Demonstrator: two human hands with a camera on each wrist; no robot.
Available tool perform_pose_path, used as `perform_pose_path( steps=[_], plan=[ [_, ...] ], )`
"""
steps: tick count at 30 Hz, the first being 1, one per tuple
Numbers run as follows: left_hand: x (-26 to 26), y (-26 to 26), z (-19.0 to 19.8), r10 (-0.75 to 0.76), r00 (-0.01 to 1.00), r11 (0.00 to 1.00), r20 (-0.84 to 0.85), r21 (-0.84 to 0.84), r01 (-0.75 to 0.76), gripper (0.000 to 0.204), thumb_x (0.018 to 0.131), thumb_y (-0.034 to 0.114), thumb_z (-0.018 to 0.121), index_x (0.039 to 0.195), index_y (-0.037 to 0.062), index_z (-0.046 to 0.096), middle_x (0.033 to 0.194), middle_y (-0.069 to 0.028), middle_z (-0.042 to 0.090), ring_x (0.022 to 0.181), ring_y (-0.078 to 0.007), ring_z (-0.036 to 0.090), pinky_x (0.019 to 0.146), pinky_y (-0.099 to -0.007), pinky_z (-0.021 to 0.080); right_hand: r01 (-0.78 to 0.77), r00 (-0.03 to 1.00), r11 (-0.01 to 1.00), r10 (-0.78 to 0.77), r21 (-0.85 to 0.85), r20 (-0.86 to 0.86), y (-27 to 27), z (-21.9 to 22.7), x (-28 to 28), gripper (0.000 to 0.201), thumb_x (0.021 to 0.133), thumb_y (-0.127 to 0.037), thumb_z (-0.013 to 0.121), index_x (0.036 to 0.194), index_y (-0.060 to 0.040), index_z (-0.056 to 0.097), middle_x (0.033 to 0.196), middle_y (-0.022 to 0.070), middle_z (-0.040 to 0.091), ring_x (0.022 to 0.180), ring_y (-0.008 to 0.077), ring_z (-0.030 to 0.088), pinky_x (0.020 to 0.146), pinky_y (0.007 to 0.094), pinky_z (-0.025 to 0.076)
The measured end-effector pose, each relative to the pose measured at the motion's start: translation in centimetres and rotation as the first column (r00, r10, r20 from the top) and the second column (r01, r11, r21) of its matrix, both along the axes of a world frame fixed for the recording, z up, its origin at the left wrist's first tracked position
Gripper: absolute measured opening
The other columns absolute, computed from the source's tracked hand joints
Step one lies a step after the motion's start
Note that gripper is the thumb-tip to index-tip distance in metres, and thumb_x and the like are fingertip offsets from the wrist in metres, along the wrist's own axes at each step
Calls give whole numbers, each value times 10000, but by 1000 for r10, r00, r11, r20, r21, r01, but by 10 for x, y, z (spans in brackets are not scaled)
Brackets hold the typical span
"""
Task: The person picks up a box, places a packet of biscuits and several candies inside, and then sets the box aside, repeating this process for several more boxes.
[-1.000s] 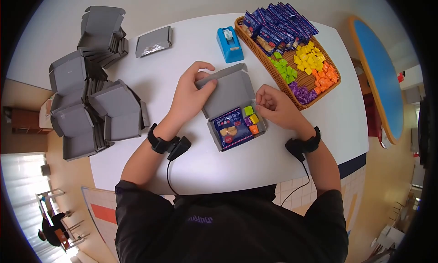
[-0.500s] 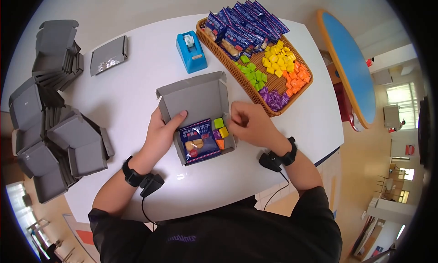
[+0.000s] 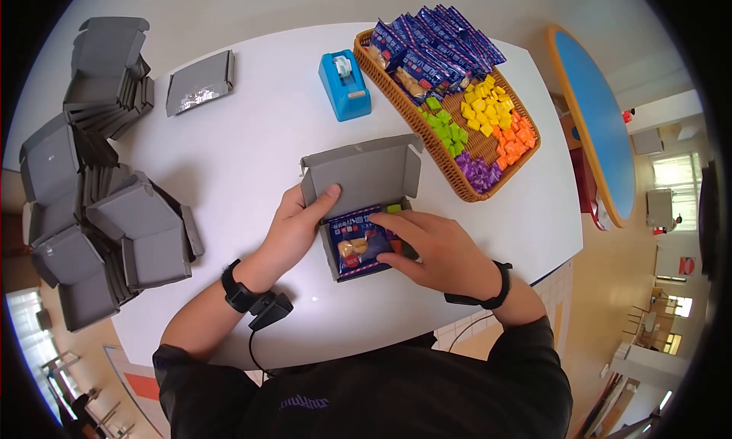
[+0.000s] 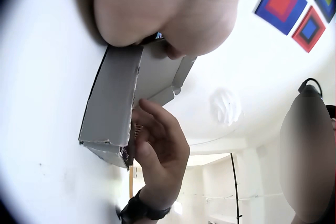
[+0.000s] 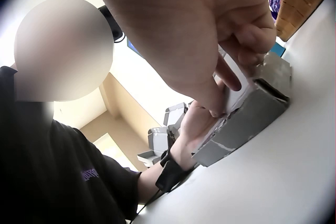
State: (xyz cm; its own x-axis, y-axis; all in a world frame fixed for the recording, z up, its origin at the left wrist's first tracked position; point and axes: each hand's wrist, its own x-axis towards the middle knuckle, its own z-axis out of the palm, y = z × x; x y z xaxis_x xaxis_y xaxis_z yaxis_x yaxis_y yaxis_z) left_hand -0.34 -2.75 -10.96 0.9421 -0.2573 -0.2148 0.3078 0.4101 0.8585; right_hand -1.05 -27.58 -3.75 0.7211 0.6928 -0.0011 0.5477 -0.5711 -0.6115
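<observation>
A grey cardboard box stands on the table with its lid raised. My left hand grips its left side, thumb on the inner face of the lid and fingers behind. In the box lies a blue snack packet. My right hand reaches over the box's right half, fingertips at the packet's right edge and fingers loosely extended. A green wrapped candy peeks out above these fingers; the other candies are mostly covered by the hand. In the right wrist view, the right fingers dip inside the box wall.
A wicker basket at the back right holds blue packets and green, yellow, orange and purple candies. Beside it stands a blue tape dispenser. Open grey boxes are stacked at the left, near a closed grey box.
My right hand has moved from beside the box to over its contents, its curled fingers now extended. The left hand has kept its grip on the box. The head view has shifted.
</observation>
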Motion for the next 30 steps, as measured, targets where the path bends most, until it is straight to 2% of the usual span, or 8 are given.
perform_pose_path(
  steps=[1,7,10,16,19,22,28,30],
  plan=[
    [-2,-1,-2,3,1000,1000,20,25,-4,401,1118,292,567,1351,-28,628,1258,-86,704,1159,-137,619,1035,-322,481,10,995,1000,-12,-28,-95,0,2,-2,573,880,-210,810,1388,-71,586,1141,148,683,940,336,708,788,415,588],
    [-4,-2,-6,-10,996,997,84,80,3,393,1116,292,573,1321,-34,653,1222,-76,717,1138,-130,614,1030,-315,478,81,989,996,-85,38,121,4,-11,-7,685,890,-253,801,1478,-52,513,1261,176,636,1058,357,686,824,436,586],
    [-4,-3,-3,-10,995,996,99,84,1,395,1115,295,576,1314,-37,658,1210,-72,720,1129,-125,612,1021,-312,481,97,987,995,-100,29,125,5,-10,-8,704,876,-216,808,1493,-63,505,1279,166,629,1078,354,680,839,433,583],
    [-5,-4,-5,-20,993,997,114,76,11,391,1112,291,586,1307,-40,658,1205,-68,721,1114,-116,609,1001,-302,489,161,906,981,-105,104,-411,3,6,2,741,839,-143,827,1505,-85,506,1223,144,625,973,342,662,812,417,567],
    [-5,-3,-5,-33,992,995,124,100,21,387,1113,288,585,1309,-38,655,1203,-67,721,1111,-112,607,995,-300,491,119,992,992,-120,29,29,4,-5,-1,704,839,-171,833,1470,-79,535,1193,137,617,961,332,645,808,418,560],
    [-4,-3,-4,-56,989,989,138,147,36,389,1114,290,582,1315,-37,650,1204,-66,719,1108,-110,607,992,-302,493,147,987,989,-147,-5,66,6,-6,-1,626,837,-200,841,1391,-77,576,1191,130,610,1012,331,641,836,428,559],
    [-3,-2,-2,-57,986,985,156,168,30,396,1116,294,577,1324,-37,641,1210,-67,716,1112,-114,603,997,-305,489,16,982,999,-25,48,187,9,-8,-1,542,842,-214,848,1299,-79,589,1199,124,607,1004,325,656,810,413,575],
    [-3,-2,-4,-55,984,986,169,165,27,396,1118,294,574,1327,-37,639,1216,-69,714,1119,-116,600,1001,-307,487,85,994,993,-90,83,63,9,-8,-2,528,852,-188,841,1304,-88,587,1187,114,613,972,299,661,795,395,574]
  ],
)
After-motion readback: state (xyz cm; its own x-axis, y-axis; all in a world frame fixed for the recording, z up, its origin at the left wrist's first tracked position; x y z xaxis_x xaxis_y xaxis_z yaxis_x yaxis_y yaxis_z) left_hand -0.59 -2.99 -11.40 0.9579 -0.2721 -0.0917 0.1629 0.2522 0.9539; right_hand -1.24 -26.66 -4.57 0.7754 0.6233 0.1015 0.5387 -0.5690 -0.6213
